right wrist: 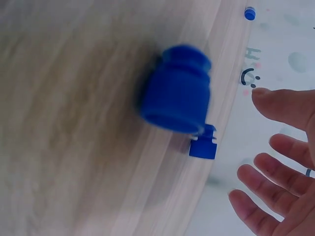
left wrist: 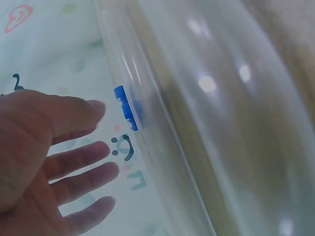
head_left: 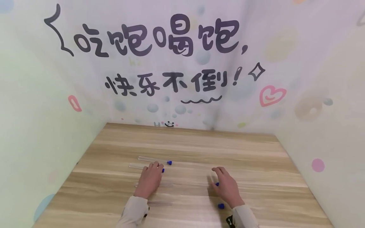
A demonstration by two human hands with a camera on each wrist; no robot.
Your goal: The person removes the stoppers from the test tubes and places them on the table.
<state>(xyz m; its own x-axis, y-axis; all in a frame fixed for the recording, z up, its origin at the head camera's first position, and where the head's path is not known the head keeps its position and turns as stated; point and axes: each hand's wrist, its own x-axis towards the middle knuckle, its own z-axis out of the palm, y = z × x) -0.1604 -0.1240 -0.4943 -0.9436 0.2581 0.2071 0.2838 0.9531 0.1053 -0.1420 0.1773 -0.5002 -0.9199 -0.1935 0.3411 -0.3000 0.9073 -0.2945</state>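
Note:
My left hand point(head_left: 149, 180), fingers relaxed and holding nothing, is over the clear tubes on the left of the table. Beneath its fingers passes a tube point(head_left: 135, 166) with a blue stopper point(head_left: 163, 170) on its right end. Just behind lies another stoppered tube point(head_left: 151, 159). Two tubes without stoppers lie nearer me, one point(head_left: 166, 184) partly hidden by the hand, the other point(head_left: 161, 203) by the sleeve. My right hand point(head_left: 228, 186) hovers with loosely bent, spread fingers beside a loose blue stopper point(head_left: 217, 184), partly covering it. A second loose stopper point(head_left: 220, 206) sits nearer me, standing large in the right wrist view point(right wrist: 177, 91).
The wood-grain table point(head_left: 256, 152) is closed in by a printed cloth wall point(head_left: 182, 110) at the back and pale walls at both sides. Between the two hands, bare wood point(head_left: 191, 190) shows. Dark straps or devices show at both cuffs.

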